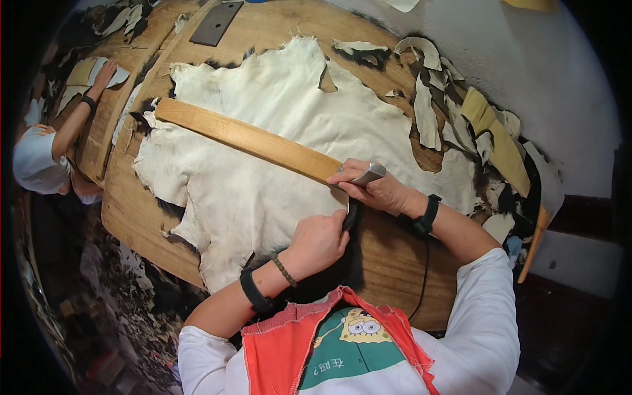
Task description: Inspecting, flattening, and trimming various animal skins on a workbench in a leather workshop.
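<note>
A large white hide [270, 92] with dark fur on its underside lies skin side up on the wooden table [148, 230]. A long flat wooden strip [243, 137] rests slantwise across it. At the strip's near end, my right hand [388, 195] is closed round a metal-handled cutter [372, 174], its fingers close to the wood; I cannot make out the blade. My left hand [316, 242] pinches the hide's near edge just below, where a bit of black fur shows folded up.
Hide scraps [431, 118] and a yellowish strip [497, 138] pile up along the right wall. A dark flat plate [216, 24] lies at the far edge. On the left, a co-worker's hand [105, 72] rests by pale pieces. A wooden-handled tool [534, 243] hangs at the right.
</note>
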`<state>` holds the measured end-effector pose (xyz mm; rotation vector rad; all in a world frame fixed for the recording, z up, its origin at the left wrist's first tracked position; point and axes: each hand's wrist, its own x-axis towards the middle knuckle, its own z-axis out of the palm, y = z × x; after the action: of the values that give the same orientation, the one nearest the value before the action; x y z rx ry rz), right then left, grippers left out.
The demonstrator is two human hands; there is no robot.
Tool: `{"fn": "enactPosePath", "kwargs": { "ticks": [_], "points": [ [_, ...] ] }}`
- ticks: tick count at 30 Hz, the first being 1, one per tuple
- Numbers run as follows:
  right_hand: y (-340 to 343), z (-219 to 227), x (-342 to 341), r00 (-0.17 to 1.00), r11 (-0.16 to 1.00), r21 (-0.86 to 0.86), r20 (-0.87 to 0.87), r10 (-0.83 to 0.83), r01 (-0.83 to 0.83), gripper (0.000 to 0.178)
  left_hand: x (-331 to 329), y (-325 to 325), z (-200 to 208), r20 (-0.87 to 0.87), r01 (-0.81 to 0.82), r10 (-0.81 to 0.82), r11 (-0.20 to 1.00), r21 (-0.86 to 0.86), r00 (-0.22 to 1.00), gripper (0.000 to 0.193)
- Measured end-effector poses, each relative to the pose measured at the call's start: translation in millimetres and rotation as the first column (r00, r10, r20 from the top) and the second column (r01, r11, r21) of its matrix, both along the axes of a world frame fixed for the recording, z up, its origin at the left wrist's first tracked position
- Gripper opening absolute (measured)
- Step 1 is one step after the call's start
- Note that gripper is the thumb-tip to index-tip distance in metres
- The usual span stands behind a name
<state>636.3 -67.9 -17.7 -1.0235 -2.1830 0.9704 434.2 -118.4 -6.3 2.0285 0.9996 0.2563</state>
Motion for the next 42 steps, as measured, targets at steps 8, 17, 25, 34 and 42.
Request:
{"fn": "enactPosePath", "kwargs": {
  "ticks": [8, 17, 25, 34, 42],
  "points": [
    [-2, -2, -1, 1.0, 0.999, -0.051, 0.001, -0.015, 0.015, 0.022, 2, 2, -1, -0.033, -0.005, 0.004, 1.0, -0.022, 0.999, 0.02],
    [-2, -4, 0, 0.994, 0.995, 0.096, 0.106, 0.004, -0.014, 0.023, -4, -3, -1, 0.154, -0.025, 0.021, 0.999, 0.027, 0.988, 0.014],
    [25, -10, -39, 0.997, 0.995, 0.096, 0.072, -0.025, 0.018, 0.02, -19, -7, 15, 0.29, 0.004, -0.045, 0.99, 0.142, 0.956, 0.014],
    [67, -25, -90, 0.996, 0.98, 0.198, -0.08, 0.036, -0.019, 0.017, -48, -20, 44, 0.43, -0.085, -0.022, 0.97, 0.228, 0.902, 0.021],
    [117, -25, -151, 0.996, 0.994, -0.094, -0.065, 0.053, -0.059, 0.015, -86, -28, 77, 0.585, -0.125, -0.032, 0.966, 0.225, 0.811, 0.028]
  ]
}}
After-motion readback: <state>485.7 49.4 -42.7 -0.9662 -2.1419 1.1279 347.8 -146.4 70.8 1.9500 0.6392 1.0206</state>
